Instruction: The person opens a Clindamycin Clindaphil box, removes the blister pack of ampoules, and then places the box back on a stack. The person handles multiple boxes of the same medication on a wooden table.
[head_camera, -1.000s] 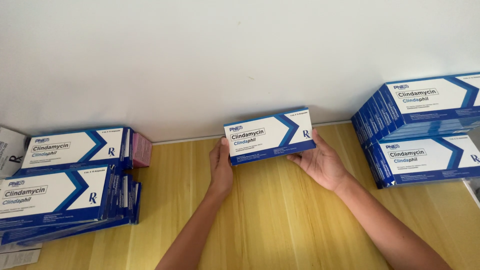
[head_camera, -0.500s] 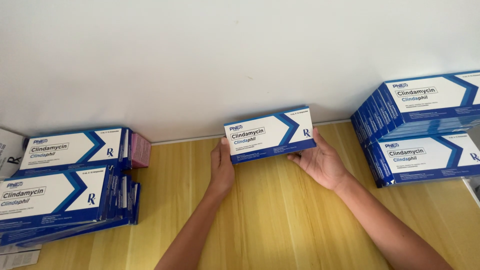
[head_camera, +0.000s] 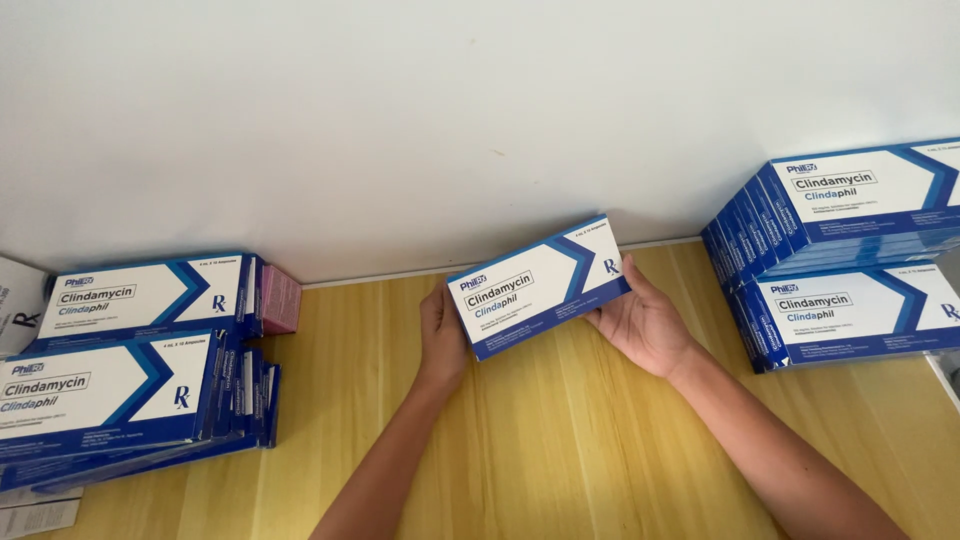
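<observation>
A flat blue and white medicine box (head_camera: 538, 285) is held between both my hands, close to the white wall, its right end tilted upward. My left hand (head_camera: 443, 335) grips its left end from below. My right hand (head_camera: 638, 322) cups its right end, fingers under the box. The box hovers just above the yellow wooden shelf (head_camera: 540, 440).
A stack of matching boxes (head_camera: 840, 250) stands at the right against the wall. More matching boxes (head_camera: 130, 350) lie piled at the left, with a pink box (head_camera: 281, 298) behind them. Folded paper (head_camera: 35, 515) lies at the bottom left corner.
The box has tilted, its right end rising a little, and both hands have shifted slightly with it.
</observation>
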